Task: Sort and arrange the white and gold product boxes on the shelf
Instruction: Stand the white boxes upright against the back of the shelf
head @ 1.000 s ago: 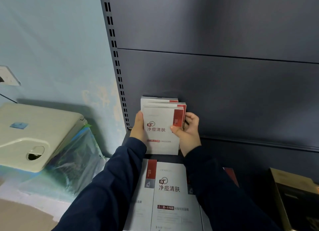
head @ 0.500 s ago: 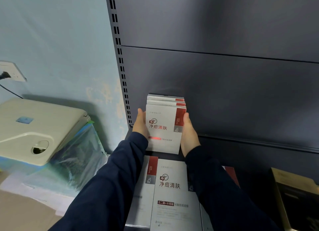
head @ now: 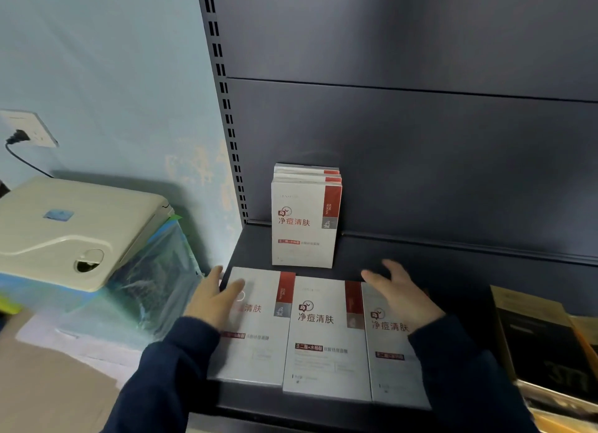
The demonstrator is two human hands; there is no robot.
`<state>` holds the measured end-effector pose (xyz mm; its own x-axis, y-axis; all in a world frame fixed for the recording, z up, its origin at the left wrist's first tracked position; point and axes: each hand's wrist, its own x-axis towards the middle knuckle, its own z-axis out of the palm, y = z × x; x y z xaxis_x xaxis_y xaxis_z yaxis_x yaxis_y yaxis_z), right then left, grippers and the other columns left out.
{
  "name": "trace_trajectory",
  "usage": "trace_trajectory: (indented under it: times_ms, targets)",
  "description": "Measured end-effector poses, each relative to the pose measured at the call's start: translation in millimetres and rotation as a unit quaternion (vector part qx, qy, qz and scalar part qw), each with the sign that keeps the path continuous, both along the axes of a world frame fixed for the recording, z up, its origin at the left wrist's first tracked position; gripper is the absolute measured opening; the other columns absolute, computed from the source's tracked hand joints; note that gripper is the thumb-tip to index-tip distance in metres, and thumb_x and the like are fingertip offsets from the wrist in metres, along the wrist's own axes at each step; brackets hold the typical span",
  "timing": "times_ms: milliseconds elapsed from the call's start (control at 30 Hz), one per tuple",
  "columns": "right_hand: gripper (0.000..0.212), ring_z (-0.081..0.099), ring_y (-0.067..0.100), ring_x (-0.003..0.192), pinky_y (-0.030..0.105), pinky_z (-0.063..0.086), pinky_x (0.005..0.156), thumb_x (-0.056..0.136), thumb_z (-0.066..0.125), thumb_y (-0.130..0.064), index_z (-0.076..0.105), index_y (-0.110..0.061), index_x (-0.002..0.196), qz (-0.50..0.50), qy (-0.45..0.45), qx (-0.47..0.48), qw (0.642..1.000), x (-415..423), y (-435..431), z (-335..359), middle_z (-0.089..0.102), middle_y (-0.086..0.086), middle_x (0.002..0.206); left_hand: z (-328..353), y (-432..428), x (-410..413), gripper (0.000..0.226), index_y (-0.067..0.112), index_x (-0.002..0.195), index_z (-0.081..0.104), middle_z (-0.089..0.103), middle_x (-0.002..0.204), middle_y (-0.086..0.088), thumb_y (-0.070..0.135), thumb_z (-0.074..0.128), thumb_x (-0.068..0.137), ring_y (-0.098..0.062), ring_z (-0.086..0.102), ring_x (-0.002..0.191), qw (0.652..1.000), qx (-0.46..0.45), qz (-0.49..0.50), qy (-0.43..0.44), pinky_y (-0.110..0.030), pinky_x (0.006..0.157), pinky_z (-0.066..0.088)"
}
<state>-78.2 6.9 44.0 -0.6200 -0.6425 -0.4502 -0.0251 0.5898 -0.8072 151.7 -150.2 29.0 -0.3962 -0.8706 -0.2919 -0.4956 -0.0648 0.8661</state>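
Note:
A small stack of white boxes with red corners (head: 304,219) stands upright against the dark back panel of the shelf (head: 404,258). In front of it three more white boxes lie flat side by side: left (head: 259,329), middle (head: 323,342), right (head: 391,351). My left hand (head: 213,300) rests open on the far left corner of the left flat box. My right hand (head: 401,296) hovers open over the top of the right flat box, fingers spread. Gold and black boxes (head: 543,342) sit at the right end of the shelf.
A slotted shelf upright (head: 226,109) borders the shelf on the left. Beside it, a beige appliance (head: 71,229) sits on plastic-wrapped goods (head: 145,287) against a light blue wall. A wall socket with a black plug (head: 22,131) is at the far left.
Both hands have let go of the upright stack and drawn back toward me onto the flat boxes. The stack stays standing against the back panel. The camera has moved closer.

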Motion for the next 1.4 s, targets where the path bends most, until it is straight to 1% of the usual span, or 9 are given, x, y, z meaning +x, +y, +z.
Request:
trace_trajectory:
  times_ms: [67, 133, 233, 467, 600, 767, 967, 1133, 1400]
  targets:
    - [0.078, 0.042, 0.026, 0.124, 0.032, 0.043, 0.084, 0.087, 0.059, -0.039, 0.016, -0.020, 0.149, -0.041, 0.059, 0.022, 0.997, 4.1, 21.7, -3.3, 0.018, 0.005, 0.155, -12.2, 10.3, 16.2, 0.027, 0.020, 0.092, 0.052, 0.062, 0.097, 0.007, 0.042, 0.058, 0.078, -0.018, 0.061, 0.091, 0.997, -0.045, -0.027, -0.059, -0.035, 0.087, 0.047]
    - [0.080, 0.024, 0.031, 0.137, 0.043, 0.035, 0.102, 0.085, 0.060, -0.042, 0.017, -0.018, 0.149, -0.052, 0.153, 0.094, 0.982, 5.6, 40.8, -10.8, 0.014, 0.006, 0.156, -31.0, 13.3, 29.2, 0.051, 0.022, 0.097, 0.054, 0.066, 0.101, 0.002, 0.057, 0.053, 0.061, -0.021, 0.063, 0.094, 0.991, -0.056, -0.046, -0.116, -0.045, 0.088, 0.050]
    - [0.088, 0.019, 0.035, 0.139, 0.050, 0.025, 0.110, 0.080, 0.063, -0.050, 0.018, -0.016, 0.148, -0.047, 0.185, 0.163, 0.968, 14.5, 57.9, -19.2, 0.017, 0.011, 0.154, -23.2, 29.8, 31.3, 0.051, 0.017, 0.108, 0.051, 0.061, 0.106, 0.001, 0.045, 0.062, 0.067, -0.023, 0.059, 0.098, 0.986, -0.052, -0.054, -0.146, -0.037, 0.090, 0.046]
    - [0.088, 0.052, 0.029, 0.113, 0.050, 0.047, 0.096, 0.066, 0.070, -0.050, 0.028, -0.026, 0.140, -0.100, 0.128, 0.069, 0.984, 28.3, 65.4, -16.7, 0.051, 0.008, 0.129, -10.8, 45.5, 35.1, 0.024, 0.014, 0.100, 0.054, 0.066, 0.105, -0.008, 0.020, 0.065, 0.081, -0.026, 0.060, 0.091, 0.997, -0.010, 0.001, -0.082, -0.034, 0.083, 0.045]
    - [0.064, 0.060, 0.012, 0.080, 0.030, 0.052, 0.066, 0.082, 0.067, -0.011, 0.037, -0.015, 0.138, -0.151, 0.085, -0.014, 0.985, 27.3, 74.5, -9.0, 0.056, -0.002, 0.096, -4.7, 52.4, 35.6, 0.022, 0.012, 0.099, 0.050, 0.064, 0.094, -0.004, 0.008, 0.062, 0.082, -0.011, 0.057, 0.072, 0.999, 0.009, 0.037, 0.003, -0.017, 0.060, 0.041]
    - [0.060, 0.055, 0.026, 0.109, 0.039, 0.050, 0.087, 0.083, 0.064, -0.004, 0.042, -0.015, 0.138, -0.164, 0.144, -0.017, 0.976, 23.5, 83.7, 0.5, 0.052, 0.011, 0.132, 0.6, 48.7, 41.7, 0.023, 0.020, 0.096, 0.051, 0.070, 0.086, -0.015, 0.003, 0.060, 0.084, -0.021, 0.065, 0.064, 0.993, 0.019, 0.069, 0.090, -0.031, 0.057, 0.053]
    - [0.043, 0.054, 0.018, 0.092, 0.027, 0.044, 0.078, 0.090, 0.059, -0.010, 0.051, -0.006, 0.131, -0.142, 0.139, -0.044, 0.979, 18.4, 91.0, 13.8, 0.061, 0.014, 0.121, 19.8, 42.3, 50.9, 0.038, 0.023, 0.118, 0.057, 0.072, 0.085, -0.006, 0.000, 0.052, 0.089, -0.028, 0.067, 0.074, 0.981, 0.031, 0.079, 0.173, -0.038, 0.073, 0.055]
    - [0.034, 0.057, 0.022, 0.098, 0.035, 0.049, 0.085, 0.093, 0.052, -0.012, 0.054, -0.007, 0.128, -0.186, 0.193, -0.105, 0.958, 18.9, 99.6, 35.9, 0.061, 0.012, 0.118, 26.1, 64.7, 31.4, 0.043, 0.033, 0.095, 0.062, 0.075, 0.084, 0.001, -0.005, 0.042, 0.092, -0.018, 0.069, 0.069, 0.976, 0.051, 0.004, 0.210, -0.035, 0.068, 0.057]
    - [0.032, 0.060, 0.017, 0.080, 0.032, 0.048, 0.072, 0.092, 0.056, -0.010, 0.056, -0.001, 0.123, -0.198, -0.041, -0.188, 0.961, 44.8, 67.0, 30.6, 0.065, 0.006, 0.093, -12.4, 102.4, -23.6, 0.032, 0.026, 0.114, 0.055, 0.064, 0.108, -0.005, 0.022, 0.040, 0.085, -0.026, 0.062, 0.095, 0.994, -0.027, -0.099, 0.036, -0.039, 0.090, 0.051]
